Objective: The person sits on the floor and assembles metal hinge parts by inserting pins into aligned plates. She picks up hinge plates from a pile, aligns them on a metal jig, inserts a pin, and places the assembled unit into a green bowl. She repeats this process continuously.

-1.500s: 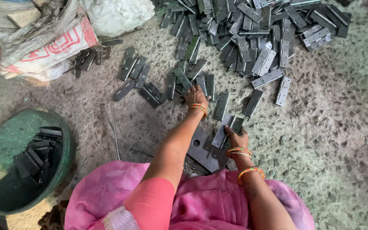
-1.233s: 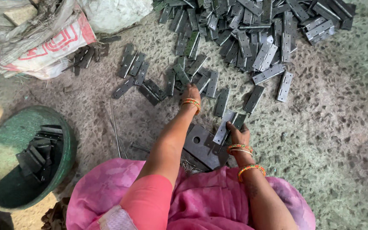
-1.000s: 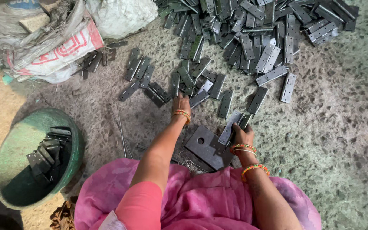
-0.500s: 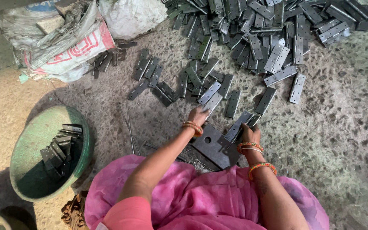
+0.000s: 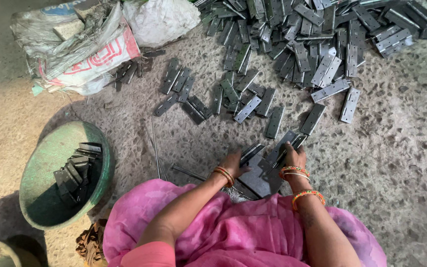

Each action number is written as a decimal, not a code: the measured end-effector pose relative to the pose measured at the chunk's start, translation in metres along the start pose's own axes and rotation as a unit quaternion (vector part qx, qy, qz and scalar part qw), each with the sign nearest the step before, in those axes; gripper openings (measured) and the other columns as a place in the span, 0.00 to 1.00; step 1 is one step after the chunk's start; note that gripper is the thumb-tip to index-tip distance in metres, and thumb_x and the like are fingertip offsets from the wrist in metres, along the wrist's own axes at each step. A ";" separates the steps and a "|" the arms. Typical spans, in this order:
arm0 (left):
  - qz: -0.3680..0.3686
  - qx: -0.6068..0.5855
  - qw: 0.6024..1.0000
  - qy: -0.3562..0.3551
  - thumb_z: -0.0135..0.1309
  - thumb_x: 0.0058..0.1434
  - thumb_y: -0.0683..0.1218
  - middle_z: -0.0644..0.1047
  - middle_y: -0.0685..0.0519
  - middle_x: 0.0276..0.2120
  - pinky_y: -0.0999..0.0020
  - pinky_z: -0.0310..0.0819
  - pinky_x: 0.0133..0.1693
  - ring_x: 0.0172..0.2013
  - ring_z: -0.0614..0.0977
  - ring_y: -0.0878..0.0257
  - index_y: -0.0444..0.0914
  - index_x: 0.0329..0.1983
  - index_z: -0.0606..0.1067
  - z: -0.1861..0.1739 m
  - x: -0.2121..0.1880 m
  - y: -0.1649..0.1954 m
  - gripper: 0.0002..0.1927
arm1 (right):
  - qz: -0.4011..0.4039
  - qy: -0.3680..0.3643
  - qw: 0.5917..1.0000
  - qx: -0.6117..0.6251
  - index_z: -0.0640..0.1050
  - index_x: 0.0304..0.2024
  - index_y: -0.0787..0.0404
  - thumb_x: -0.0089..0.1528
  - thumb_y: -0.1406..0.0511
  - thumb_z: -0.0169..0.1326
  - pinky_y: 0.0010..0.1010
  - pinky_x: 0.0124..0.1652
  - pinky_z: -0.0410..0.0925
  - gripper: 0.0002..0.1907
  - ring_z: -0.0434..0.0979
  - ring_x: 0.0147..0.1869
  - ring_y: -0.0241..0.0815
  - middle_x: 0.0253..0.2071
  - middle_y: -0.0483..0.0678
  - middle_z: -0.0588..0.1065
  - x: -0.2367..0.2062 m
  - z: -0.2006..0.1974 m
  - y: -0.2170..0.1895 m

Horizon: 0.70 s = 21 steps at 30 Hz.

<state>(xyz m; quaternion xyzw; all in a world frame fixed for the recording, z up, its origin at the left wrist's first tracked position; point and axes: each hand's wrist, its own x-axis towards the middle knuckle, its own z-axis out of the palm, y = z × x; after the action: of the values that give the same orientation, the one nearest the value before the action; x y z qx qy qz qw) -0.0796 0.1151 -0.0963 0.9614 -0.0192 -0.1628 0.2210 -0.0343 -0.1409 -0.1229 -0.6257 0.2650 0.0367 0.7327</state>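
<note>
Left hand (image 5: 234, 163) lay on a hinge (image 5: 251, 152), fingers curled over it; right hand (image 5: 294, 154) pinched another hinge (image 5: 286, 147) — both just before the knees, above a dark plate (image 5: 260, 177) on the floor (image 5: 396, 148). Hinges looked stiff, flat steel, light singly (edges likely sharp) — best taken by the long sides. Pile (image 5: 312, 34) beyond; basin (image 5: 45, 158) at left.

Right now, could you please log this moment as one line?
left hand: on hinge leaves | right hand: on hinge leaves | flat plate between | green basin at left
</note>
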 end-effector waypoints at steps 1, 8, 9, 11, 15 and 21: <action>-0.025 -0.018 0.999 -0.039 0.69 0.54 0.59 0.78 0.33 0.42 0.49 0.76 0.47 0.45 0.81 0.38 0.31 0.62 0.63 0.000 -0.002 -0.003 0.43 | 0.013 -0.003 1.000 0.028 0.75 0.50 0.67 0.62 0.59 0.58 0.37 0.43 0.71 0.20 0.78 0.41 0.43 0.41 0.50 0.79 -0.006 0.001 0.003; 0.009 -0.216 0.966 0.145 0.55 0.65 0.56 0.82 0.42 0.45 0.56 0.77 0.49 0.47 0.84 0.46 0.37 0.53 0.80 0.011 -0.034 -0.017 0.22 | 0.056 0.020 0.991 -0.122 0.68 0.65 0.70 0.64 0.44 0.55 0.43 0.57 0.67 0.42 0.74 0.60 0.54 0.58 0.61 0.73 -0.069 0.009 0.009; 0.015 -0.286 0.950 0.123 0.55 0.65 0.57 0.83 0.44 0.43 0.58 0.77 0.47 0.45 0.85 0.48 0.36 0.52 0.80 0.012 -0.039 -0.018 0.22 | 0.095 0.019 0.989 -0.110 0.66 0.66 0.70 0.63 0.41 0.53 0.44 0.57 0.67 0.45 0.74 0.61 0.56 0.59 0.62 0.72 -0.081 0.010 0.009; 0.027 -0.424 0.902 0.076 0.54 0.66 0.58 0.84 0.48 0.40 0.61 0.77 0.43 0.40 0.85 0.52 0.36 0.48 0.80 0.013 -0.047 -0.020 0.21 | 0.144 -0.028 0.989 0.012 0.66 0.68 0.66 0.61 0.38 0.53 0.42 0.58 0.66 0.47 0.74 0.63 0.54 0.61 0.58 0.73 -0.102 0.016 0.010; 0.072 -0.266 0.961 0.000 0.51 0.71 0.62 0.81 0.52 0.40 0.63 0.73 0.41 0.39 0.80 0.57 0.41 0.48 0.82 -0.001 -0.051 -0.042 0.23 | 0.114 -0.028 0.983 0.144 0.74 0.60 0.67 0.63 0.45 0.60 0.38 0.53 0.70 0.36 0.77 0.55 0.47 0.55 0.53 0.77 -0.144 0.029 0.024; -0.091 -0.134 0.977 0.139 0.52 0.65 0.64 0.83 0.42 0.36 0.51 0.77 0.39 0.38 0.85 0.45 0.41 0.44 0.81 -0.058 -0.031 -0.129 0.23 | -0.061 0.011 0.964 0.258 0.75 0.50 0.61 0.60 0.72 0.64 0.30 0.42 0.74 0.17 0.80 0.41 0.38 0.42 0.46 0.78 -0.212 0.064 0.065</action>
<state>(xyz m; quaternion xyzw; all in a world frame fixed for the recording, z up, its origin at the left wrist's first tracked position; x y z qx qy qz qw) -0.0945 0.2590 -0.0928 0.9339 0.1210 -0.0475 0.3331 -0.2189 -0.0077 -0.0843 -0.4305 0.2354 -0.0844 0.8673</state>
